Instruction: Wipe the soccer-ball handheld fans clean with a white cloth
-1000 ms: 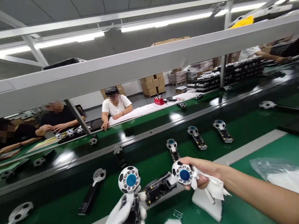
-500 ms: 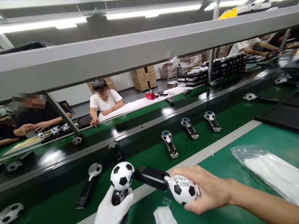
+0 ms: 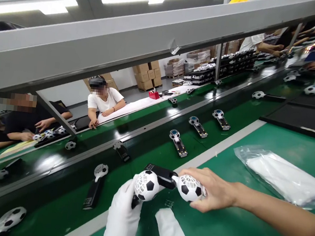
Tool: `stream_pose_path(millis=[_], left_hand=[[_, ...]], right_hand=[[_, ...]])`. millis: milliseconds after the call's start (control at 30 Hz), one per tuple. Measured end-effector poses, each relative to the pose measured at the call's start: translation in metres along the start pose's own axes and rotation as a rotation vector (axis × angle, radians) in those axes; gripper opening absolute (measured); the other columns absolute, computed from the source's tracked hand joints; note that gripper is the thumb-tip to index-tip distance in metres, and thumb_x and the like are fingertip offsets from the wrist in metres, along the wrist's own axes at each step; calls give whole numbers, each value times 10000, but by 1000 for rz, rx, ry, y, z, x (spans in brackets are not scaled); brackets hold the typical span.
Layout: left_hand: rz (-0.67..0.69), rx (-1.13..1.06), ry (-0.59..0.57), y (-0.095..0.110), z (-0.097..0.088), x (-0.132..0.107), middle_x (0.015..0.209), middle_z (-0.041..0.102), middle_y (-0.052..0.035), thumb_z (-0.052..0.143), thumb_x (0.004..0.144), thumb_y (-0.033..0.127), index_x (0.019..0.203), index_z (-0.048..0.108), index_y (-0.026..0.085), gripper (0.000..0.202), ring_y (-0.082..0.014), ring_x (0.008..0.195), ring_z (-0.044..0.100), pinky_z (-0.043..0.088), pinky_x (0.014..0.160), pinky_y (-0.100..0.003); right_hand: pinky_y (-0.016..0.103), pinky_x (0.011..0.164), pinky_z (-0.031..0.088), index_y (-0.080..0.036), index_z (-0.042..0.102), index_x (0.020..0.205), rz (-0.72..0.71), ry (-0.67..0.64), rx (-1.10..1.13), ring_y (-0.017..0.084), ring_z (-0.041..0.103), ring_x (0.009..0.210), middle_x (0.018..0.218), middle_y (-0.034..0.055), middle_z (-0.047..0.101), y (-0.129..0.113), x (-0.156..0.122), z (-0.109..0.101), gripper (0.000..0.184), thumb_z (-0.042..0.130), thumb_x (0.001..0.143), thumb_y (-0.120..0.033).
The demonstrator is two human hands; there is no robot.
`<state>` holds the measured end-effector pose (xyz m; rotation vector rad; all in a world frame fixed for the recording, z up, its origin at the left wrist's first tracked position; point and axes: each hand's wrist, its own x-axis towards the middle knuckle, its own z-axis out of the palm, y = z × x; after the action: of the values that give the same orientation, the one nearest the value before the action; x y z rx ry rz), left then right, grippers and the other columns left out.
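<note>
Above the green bench (image 3: 232,231), in the head view, a soccer-ball-patterned unit (image 3: 146,185) is gripped by the white-gloved left hand (image 3: 122,219), and a second unit (image 3: 188,187) is held in the bare right hand (image 3: 212,189), its black handle (image 3: 160,175) reaching behind the first. The hands are kept apart, each closed on its own unit. Lattice ball shells are on this pair, whereas blue centres and bare circuit boards are left exposed on the units (image 3: 178,143) along the belt (image 3: 144,139). A white cloth (image 3: 169,230) lies on the bench, beside a clear plastic bag (image 3: 279,177)
</note>
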<state>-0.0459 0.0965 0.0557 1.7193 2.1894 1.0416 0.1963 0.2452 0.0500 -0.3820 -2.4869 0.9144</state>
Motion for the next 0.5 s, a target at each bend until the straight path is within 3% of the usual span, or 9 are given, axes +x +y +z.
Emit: stream_pose_path(millis=[167, 333, 433, 500], left_hand=[[145, 198, 37, -2, 8, 7, 1183, 538, -64, 460, 732, 36, 1264, 484, 253, 575, -247, 1042, 497, 382, 875, -326], [209, 323, 90, -9, 14, 16, 1145, 554, -131, 486, 736, 57, 1304, 487, 201, 586, -291, 1003, 496, 379, 847, -379], [180, 286, 93, -8, 16, 19, 1141, 561, -146, 511, 750, 77, 1300, 500, 204, 564, -305, 1024, 485, 364, 868, -399], [94, 121, 84, -5, 18, 21, 1167, 556, -130, 559, 745, 102, 1278, 524, 212, 545, -300, 1072, 463, 336, 925, -396]], right_hand=[[221, 537, 403, -222, 506, 1024, 143, -7, 165, 141, 524, 628, 819, -22, 570, 3, -2, -2, 439, 638, 606, -189], [243, 552, 433, -232, 508, 1053, 249, -5, 274, 171, 561, 642, 812, -9, 600, 3, -9, -7, 435, 618, 638, -160], [269, 578, 453, -246, 485, 1109, 346, 31, 297, 203, 588, 694, 879, 14, 620, 9, -17, -11, 469, 599, 659, -176], [292, 605, 459, -264, 466, 1130, 406, 103, 287, 222, 592, 727, 916, 25, 621, 16, -23, -13, 488, 604, 664, -218]])
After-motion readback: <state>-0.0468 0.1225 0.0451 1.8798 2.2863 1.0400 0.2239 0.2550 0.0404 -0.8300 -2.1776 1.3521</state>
